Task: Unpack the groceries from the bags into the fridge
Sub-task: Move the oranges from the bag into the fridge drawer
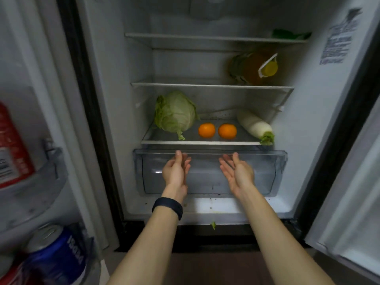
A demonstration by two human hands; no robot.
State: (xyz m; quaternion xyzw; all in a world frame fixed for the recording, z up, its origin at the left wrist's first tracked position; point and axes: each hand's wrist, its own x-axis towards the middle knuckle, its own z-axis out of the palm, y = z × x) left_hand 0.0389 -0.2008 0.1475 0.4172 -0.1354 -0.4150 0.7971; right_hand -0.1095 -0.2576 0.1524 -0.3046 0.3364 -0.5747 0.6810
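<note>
The fridge stands open in front of me. On its lowest shelf [197, 142] lie a green cabbage [174, 113] at the left, two oranges [206, 130] [227, 131] in the middle and a white radish [255, 126] at the right. My left hand [176, 169] and my right hand [236, 171] are both held out, palms facing each other, fingers relaxed, in front of the clear crisper drawer [209, 182] just below that shelf. Neither hand holds anything. A dark band sits on my left wrist.
A bottle of amber liquid with a yellow cap [255, 66] lies on the middle shelf. A green packet [290, 34] is on the top shelf. The left door bins hold a red-labelled container [12, 149] and a blue can [55, 254]. A leaf scrap [213, 225] lies at the fridge's bottom edge.
</note>
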